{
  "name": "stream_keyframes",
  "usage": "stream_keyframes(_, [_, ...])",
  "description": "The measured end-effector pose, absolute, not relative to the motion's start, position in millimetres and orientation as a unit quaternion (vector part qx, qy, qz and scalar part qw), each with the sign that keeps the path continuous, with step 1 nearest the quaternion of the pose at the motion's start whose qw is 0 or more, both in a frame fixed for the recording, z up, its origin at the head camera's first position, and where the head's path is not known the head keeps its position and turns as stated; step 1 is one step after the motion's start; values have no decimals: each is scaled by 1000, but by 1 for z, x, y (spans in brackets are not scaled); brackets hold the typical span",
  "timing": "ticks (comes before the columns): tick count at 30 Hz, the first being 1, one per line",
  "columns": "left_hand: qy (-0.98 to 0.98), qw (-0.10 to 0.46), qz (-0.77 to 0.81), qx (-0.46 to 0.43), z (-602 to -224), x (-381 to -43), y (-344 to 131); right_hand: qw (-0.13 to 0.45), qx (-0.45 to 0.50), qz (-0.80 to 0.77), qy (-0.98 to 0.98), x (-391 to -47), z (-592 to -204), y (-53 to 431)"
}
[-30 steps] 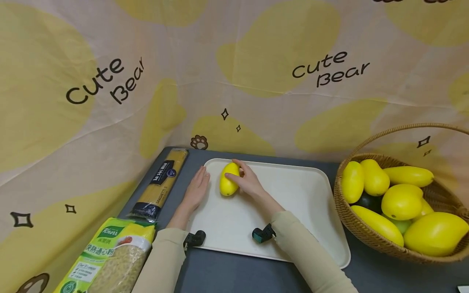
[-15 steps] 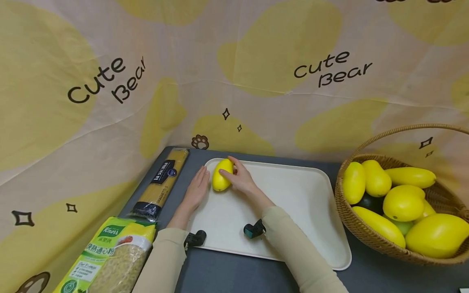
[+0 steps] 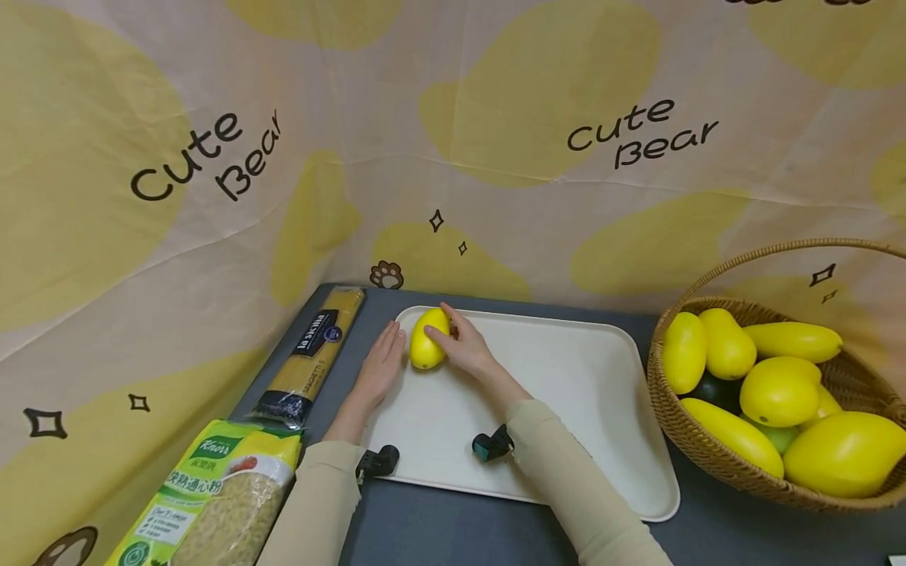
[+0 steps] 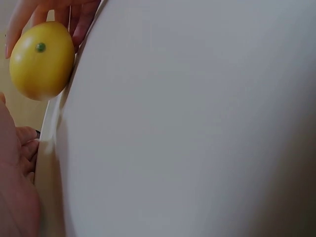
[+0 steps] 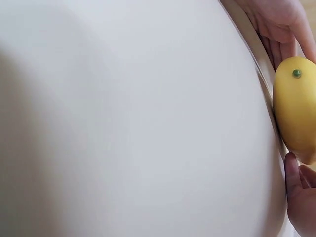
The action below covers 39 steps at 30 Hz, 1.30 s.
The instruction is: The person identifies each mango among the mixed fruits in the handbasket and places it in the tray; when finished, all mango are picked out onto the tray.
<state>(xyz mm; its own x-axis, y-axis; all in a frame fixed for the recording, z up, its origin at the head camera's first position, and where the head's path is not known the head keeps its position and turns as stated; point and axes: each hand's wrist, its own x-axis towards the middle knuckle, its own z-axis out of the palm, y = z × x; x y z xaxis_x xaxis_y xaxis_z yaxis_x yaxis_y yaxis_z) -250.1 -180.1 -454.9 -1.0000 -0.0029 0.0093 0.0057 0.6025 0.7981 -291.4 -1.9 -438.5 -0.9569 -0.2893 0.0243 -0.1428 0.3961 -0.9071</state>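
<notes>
A yellow oval fruit [image 3: 428, 339] with a small green stem dot is at the far left corner of the white tray [image 3: 495, 440]. My right hand [image 3: 467, 346] holds it from the right, thumb on the near side and fingers on the far side. In the right wrist view, my thumb [image 5: 292, 173] is at one end of the fruit [image 5: 295, 111]. My left hand [image 3: 381, 365] lies along the tray's left edge, fingers straight and together, just left of the fruit and holding nothing. The left wrist view shows the left palm [image 4: 15, 192] below the fruit [image 4: 42, 61].
On the right stands a wicker basket [image 3: 697, 460] with a tall handle, holding several yellow fruits and a dark one. A spaghetti pack [image 3: 311, 354] and a Knorr pasta bag [image 3: 212, 495] lie to the left. A printed cloth [image 3: 510, 236] hangs behind the grey table [image 3: 425, 527].
My right hand has carried the yellow fruit leftward and slightly away, closer to my left hand; over the last half second it stays nearly still. The left hand keeps its place.
</notes>
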Motion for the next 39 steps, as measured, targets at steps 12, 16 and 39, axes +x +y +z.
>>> stream_keyframes(12, [-891, 6, -454, 1, -455, -249, -180, 73, -124, -538, 831, -293, -440, 0])
stream_keyframes(16, [-890, 5, -456, 3, -455, -249, -180, 73, -123, -540, 829, -292, -440, 0])
stream_keyframes(39, [-918, 77, -381, -73, -462, -247, -182, 107, 16, -698, 708, -239, -368, 49])
